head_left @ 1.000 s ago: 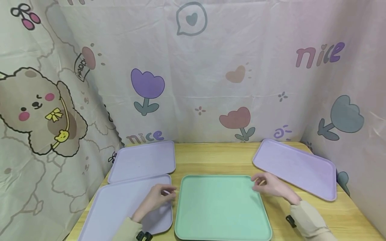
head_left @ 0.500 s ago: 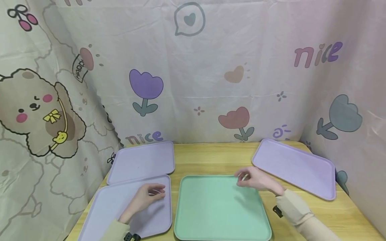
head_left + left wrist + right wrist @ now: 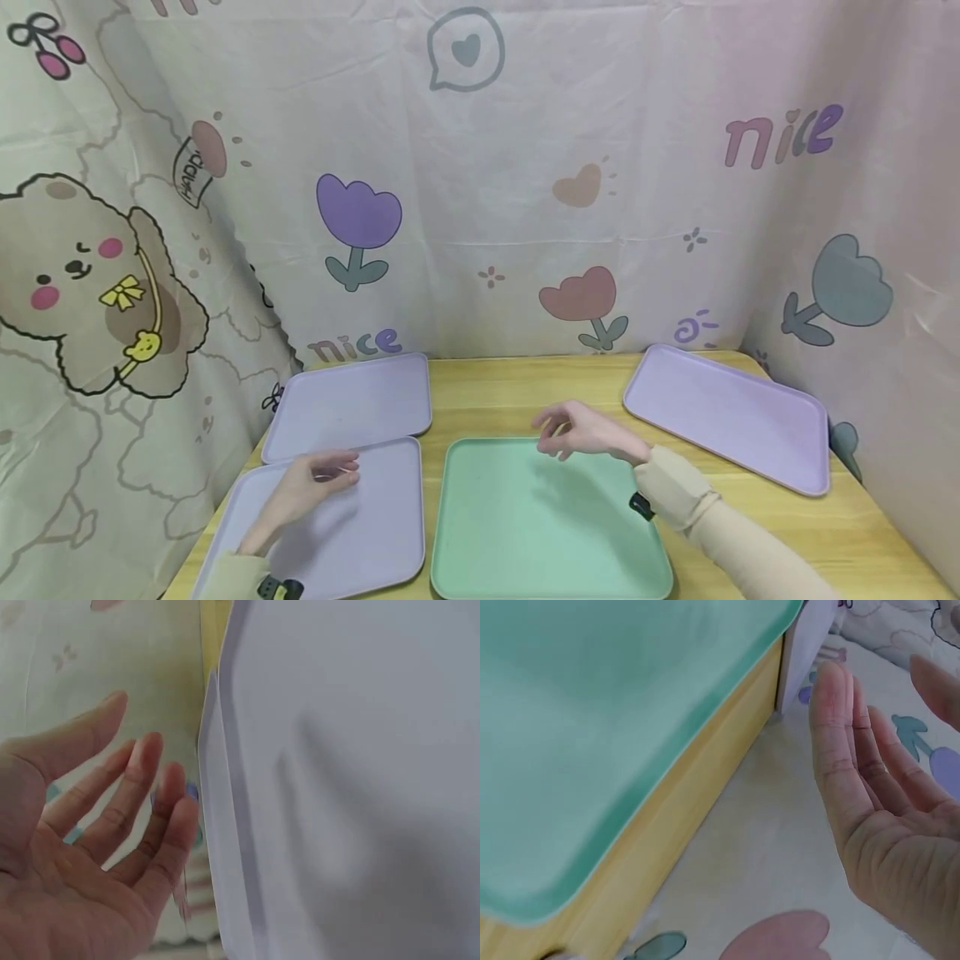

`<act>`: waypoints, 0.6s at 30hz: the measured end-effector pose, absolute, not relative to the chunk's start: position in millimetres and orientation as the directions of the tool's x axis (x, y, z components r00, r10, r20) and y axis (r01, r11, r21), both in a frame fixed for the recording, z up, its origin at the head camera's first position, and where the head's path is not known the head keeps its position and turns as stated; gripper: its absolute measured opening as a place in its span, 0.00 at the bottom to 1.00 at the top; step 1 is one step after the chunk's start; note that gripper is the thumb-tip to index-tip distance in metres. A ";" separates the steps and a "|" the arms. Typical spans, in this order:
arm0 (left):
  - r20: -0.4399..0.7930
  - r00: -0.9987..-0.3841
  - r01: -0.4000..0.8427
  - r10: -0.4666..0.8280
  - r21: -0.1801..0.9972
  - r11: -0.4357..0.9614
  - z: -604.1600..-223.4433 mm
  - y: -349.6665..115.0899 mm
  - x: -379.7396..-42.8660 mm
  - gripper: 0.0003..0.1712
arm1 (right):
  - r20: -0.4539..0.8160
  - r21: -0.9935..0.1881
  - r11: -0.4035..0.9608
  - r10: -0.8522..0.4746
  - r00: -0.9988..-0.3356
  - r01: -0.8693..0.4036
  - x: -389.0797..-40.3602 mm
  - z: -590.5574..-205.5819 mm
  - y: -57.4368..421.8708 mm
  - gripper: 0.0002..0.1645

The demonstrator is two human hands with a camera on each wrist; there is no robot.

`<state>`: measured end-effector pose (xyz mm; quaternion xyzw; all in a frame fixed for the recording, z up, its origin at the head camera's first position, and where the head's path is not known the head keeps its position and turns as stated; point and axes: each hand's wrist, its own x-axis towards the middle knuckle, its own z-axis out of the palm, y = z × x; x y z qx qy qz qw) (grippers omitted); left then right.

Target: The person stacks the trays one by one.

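My left hand (image 3: 303, 487) hovers above the near left lavender tray (image 3: 375, 517), its fingers loosely bent and nothing between them. In the left wrist view the palm and spread fingers (image 3: 139, 787) show bare, and the hand's shadow falls on the tray. Over the far edge of the green tray (image 3: 547, 533) is my right hand (image 3: 581, 429), thumb and fingers apart and holding nothing. The right wrist view shows the same relaxed fingers (image 3: 832, 742) beside the green tray's rim.
Behind the near left tray lies another lavender tray (image 3: 348, 404). A third lavender tray (image 3: 731, 417) sits angled at the right on the wooden table (image 3: 517, 392). A printed curtain (image 3: 480, 208) encloses the back and sides.
Both hands have moved left: the left from beside the green tray to farther over the lavender tray, the right from the green tray's far right corner toward its middle. The trays stay put.
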<state>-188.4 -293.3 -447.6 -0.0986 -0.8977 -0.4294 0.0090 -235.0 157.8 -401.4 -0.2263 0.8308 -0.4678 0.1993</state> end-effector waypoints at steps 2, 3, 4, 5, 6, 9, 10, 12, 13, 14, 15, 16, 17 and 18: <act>0.107 -0.982 0.179 0.152 0.771 0.612 -447.5 -302.8 -188.4 0.23 | -0.118 -0.878 0.443 -0.567 -0.815 -0.181 -237.8 -400.8 149.8 0.24; 0.112 -0.982 0.181 0.151 0.773 0.608 -447.7 -307.6 -188.6 0.23 | -0.118 -0.885 0.433 -0.566 -0.816 -0.173 -239.0 -400.1 145.3 0.25; 0.114 -0.983 0.179 0.146 0.775 0.606 -448.0 -312.5 -188.9 0.23 | -0.115 -0.889 0.424 -0.569 -0.814 -0.171 -240.2 -399.6 140.8 0.25; 0.120 -0.982 0.183 0.142 0.772 0.609 -448.4 -317.2 -189.1 0.23 | -0.114 -0.893 0.418 -0.572 -0.812 -0.169 -241.5 -399.4 135.8 0.25; 0.130 -0.981 0.190 0.141 0.771 0.608 -448.8 -321.8 -189.5 0.22 | -0.112 -0.895 0.412 -0.578 -0.808 -0.171 -242.4 -399.0 130.7 0.25; 0.162 -0.973 0.228 0.162 0.758 0.611 -450.2 -336.7 -190.4 0.21 | -0.123 -0.904 0.400 -0.582 -0.803 -0.151 -244.1 -398.8 113.7 0.24; 0.168 -0.972 0.233 0.162 0.754 0.614 -450.3 -341.3 -190.3 0.21 | -0.130 -0.908 0.395 -0.582 -0.803 -0.139 -244.3 -399.1 107.7 0.24; 0.168 -0.971 0.237 0.169 0.745 0.623 -450.7 -351.3 -190.1 0.20 | -0.145 -0.915 0.386 -0.585 -0.798 -0.117 -244.4 -399.9 95.9 0.24; 0.161 -0.972 0.234 0.172 0.741 0.630 -450.6 -356.5 -189.7 0.20 | -0.153 -0.920 0.378 -0.585 -0.796 -0.101 -244.4 -400.6 89.7 0.25; 0.139 -0.977 0.210 0.160 0.739 0.641 -450.5 -361.5 -189.1 0.21 | -0.161 -0.924 0.373 -0.585 -0.795 -0.087 -244.2 -401.1 83.8 0.25; 0.126 -0.982 0.190 0.144 0.732 0.654 -450.9 -366.4 -188.9 0.21 | -0.165 -0.927 0.367 -0.586 -0.793 -0.078 -243.8 -401.4 78.3 0.25; 0.114 -0.985 0.172 0.130 0.729 0.662 -451.3 -371.6 -188.5 0.21 | -0.169 -0.930 0.361 -0.586 -0.792 -0.069 -243.8 -402.0 72.8 0.25; 0.097 -0.989 0.148 0.113 0.724 0.673 -451.9 -377.0 -188.1 0.22 | -0.173 -0.932 0.358 -0.586 -0.792 -0.061 -243.7 -402.6 67.5 0.25; 0.091 -0.990 0.137 0.103 0.717 0.684 -452.5 -382.6 -187.4 0.22 | -0.176 -0.933 0.355 -0.585 -0.792 -0.055 -243.5 -403.3 62.1 0.25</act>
